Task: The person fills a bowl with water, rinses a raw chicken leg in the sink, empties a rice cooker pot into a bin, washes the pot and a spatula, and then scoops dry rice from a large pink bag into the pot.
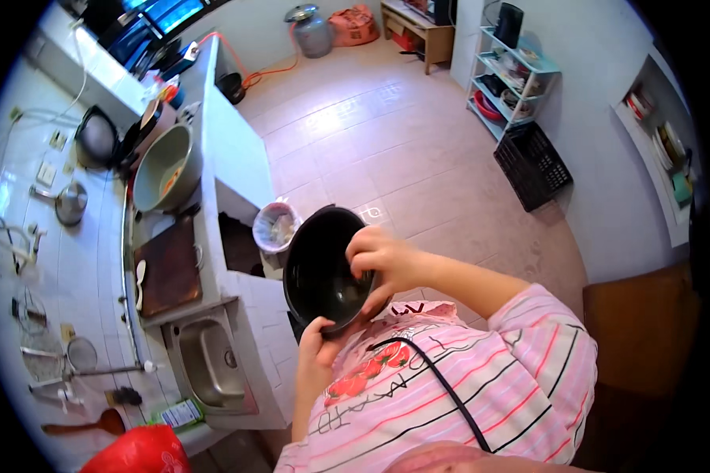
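Note:
A deep black pot (316, 260) is held tilted in front of my body, its mouth facing up towards me. My left hand (319, 349) grips the near rim, with the thumb over the edge. At the pot's right side is my right hand (393, 263), its fingers bent over the mouth and its thumb by the rim. Those fingers are slightly blurred, and whether they pinch something is unclear. Light glints off the dark inner wall, and the pot's underside is hidden.
On my left, the counter holds a large basin (165, 171) and a dark board (168, 266). A steel sink (210, 360) sits nearer. Beyond the pot stands a lined waste bin (277, 227). A shelf rack (512, 83) and a black crate (532, 165) are to the right.

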Available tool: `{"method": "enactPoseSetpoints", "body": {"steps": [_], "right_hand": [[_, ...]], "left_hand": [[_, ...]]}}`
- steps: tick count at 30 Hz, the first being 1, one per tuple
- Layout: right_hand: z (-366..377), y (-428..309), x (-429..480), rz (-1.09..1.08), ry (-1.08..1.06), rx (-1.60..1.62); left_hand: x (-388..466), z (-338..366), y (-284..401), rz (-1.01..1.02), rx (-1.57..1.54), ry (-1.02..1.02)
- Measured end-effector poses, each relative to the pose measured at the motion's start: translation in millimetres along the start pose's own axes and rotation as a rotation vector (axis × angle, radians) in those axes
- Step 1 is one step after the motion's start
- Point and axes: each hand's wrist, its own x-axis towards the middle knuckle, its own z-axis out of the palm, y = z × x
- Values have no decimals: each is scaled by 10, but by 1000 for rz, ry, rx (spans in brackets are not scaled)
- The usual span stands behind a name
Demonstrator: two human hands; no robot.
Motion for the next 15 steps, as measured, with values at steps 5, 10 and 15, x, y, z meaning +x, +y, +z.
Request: {"method": "enactPoseSetpoints", "body": {"steps": [5, 10, 15], "right_hand": [[-461, 488, -862, 944, 728, 80], [-777, 931, -676, 1412, 360, 555], [-1133, 1801, -349, 1424, 326, 551]], "left_hand": [[722, 628, 134, 200, 429, 64], [1119, 1452, 336, 551, 582, -166], [1718, 2095, 881, 491, 626, -231]]}}
